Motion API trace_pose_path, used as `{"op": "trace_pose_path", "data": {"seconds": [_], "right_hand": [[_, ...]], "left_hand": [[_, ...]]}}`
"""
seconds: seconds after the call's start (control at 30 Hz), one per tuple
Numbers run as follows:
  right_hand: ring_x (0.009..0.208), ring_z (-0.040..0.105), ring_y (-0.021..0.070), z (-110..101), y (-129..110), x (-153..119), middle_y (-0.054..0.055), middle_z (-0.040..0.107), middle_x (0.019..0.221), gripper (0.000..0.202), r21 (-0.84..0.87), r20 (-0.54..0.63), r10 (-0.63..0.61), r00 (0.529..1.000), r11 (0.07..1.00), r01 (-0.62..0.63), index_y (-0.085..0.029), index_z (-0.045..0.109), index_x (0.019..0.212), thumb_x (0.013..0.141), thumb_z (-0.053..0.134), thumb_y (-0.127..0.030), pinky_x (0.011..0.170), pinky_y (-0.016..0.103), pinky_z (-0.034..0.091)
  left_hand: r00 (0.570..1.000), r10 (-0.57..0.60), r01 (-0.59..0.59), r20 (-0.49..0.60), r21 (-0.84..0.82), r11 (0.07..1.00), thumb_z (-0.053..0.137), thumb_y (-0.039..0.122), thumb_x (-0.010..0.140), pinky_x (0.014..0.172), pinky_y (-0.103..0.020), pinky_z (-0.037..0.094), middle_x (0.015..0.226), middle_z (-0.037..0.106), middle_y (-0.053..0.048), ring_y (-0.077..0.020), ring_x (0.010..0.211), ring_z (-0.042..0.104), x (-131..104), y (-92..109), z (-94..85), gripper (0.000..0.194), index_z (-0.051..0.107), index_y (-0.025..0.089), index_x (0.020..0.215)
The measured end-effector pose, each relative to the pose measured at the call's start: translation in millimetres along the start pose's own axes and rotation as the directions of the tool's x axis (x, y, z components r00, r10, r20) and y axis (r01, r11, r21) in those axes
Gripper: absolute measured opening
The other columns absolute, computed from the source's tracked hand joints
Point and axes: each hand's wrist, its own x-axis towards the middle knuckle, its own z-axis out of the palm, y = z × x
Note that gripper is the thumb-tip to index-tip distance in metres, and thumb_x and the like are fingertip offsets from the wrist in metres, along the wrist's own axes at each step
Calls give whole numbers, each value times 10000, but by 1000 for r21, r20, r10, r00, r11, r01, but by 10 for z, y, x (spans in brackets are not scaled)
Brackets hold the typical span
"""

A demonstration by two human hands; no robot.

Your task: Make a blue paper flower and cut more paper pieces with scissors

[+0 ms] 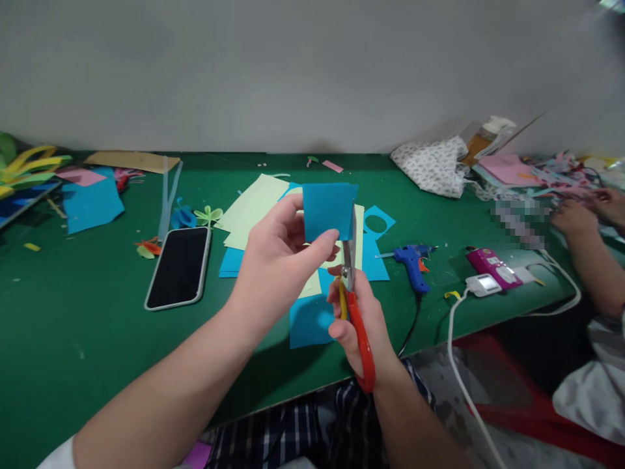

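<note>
My left hand [288, 251] pinches a folded blue paper square [326, 210], held up above the table with the thumb on its front. Gripped in my right hand [368, 312] is a pair of scissors [359, 332] with red and yellow handles. Their blades point upward at the right edge of the blue square; whether they bite into it I cannot tell. Below my hands lie pale green paper sheets [254, 212] and blue sheets [308, 326], overlapping. A blue piece with a round hole [387, 217] lies just right of them.
A phone [180, 268] lies on the green table [73, 319] to the left, near small paper flowers [209, 215]. On the right are a blue glue gun [413, 264], a purple packet [493, 266], a white cable [452, 345] and a patterned cloth [432, 168]. Another person's hands [579, 218] work at far right.
</note>
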Motion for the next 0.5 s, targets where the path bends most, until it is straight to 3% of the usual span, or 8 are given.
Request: {"op": "trace_pose_path", "data": {"seconds": [0.37, 0.5], "right_hand": [[624, 406, 124, -16, -34, -16, 9, 484, 815, 754, 25, 12, 29, 1000, 999, -29, -253, 428, 1166, 624, 468, -775, 547, 259, 415], [624, 419, 127, -19, -42, -18, 2, 479, 797, 734, -47, 7, 28, 1000, 998, -27, -253, 421, 1141, 636, 439, -784, 561, 266, 421]], "left_hand": [[1000, -13, 13, 7, -13, 1000, 583, 172, 773, 596, -263, 552, 812, 648, -1, -113, 603, 607, 5, 8, -8, 223, 570, 213, 992], [1000, -23, 23, -1, -9, 1000, 591, 179, 768, 605, -269, 551, 807, 651, -2, -120, 607, 615, 8, 11, -20, 232, 569, 218, 996]]}}
